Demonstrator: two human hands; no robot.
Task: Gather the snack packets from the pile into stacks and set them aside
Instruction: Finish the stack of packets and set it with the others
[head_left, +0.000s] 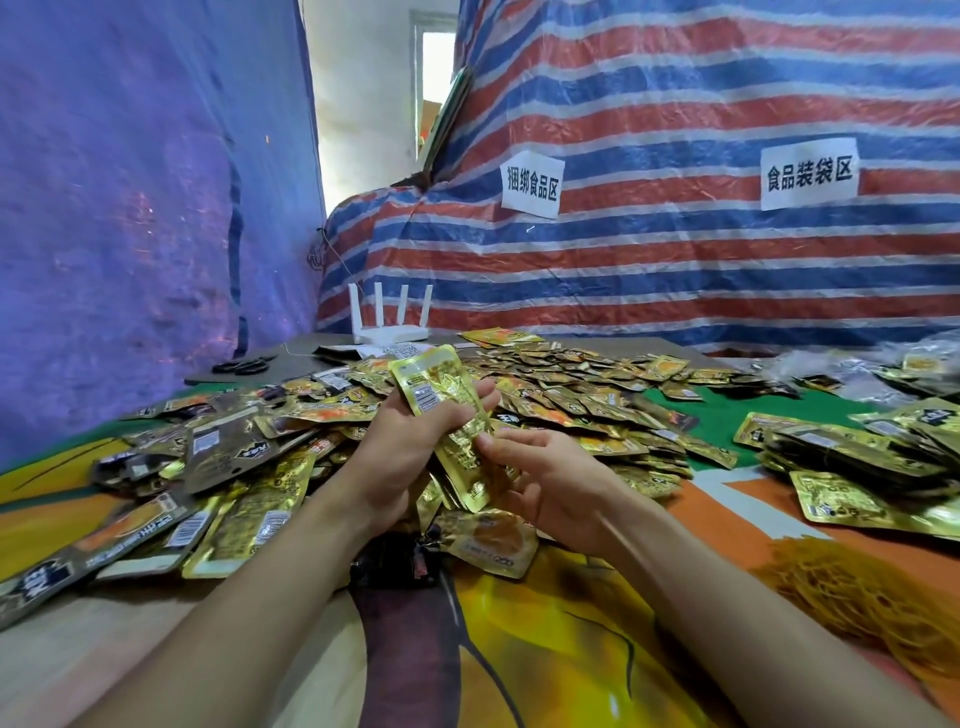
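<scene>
Your single wide-angle head camera is looking forward and down across the tabletop (561, 644). It is sitting close above your forearms, which are entering from the bottom edge. Your left hand (410, 441) and right hand (550, 483) are meeting at the middle of the frame, gripping a stack of packets (447, 395) between them. Just beyond, the pile (571, 384) is spreading across the mid-ground from left to right. The lens is facing the striped tarp (675, 270), which is closing off the background. A blue sheet (130, 208) is filling the left side, and the wide angle is bowing the scene's outer edges.
</scene>
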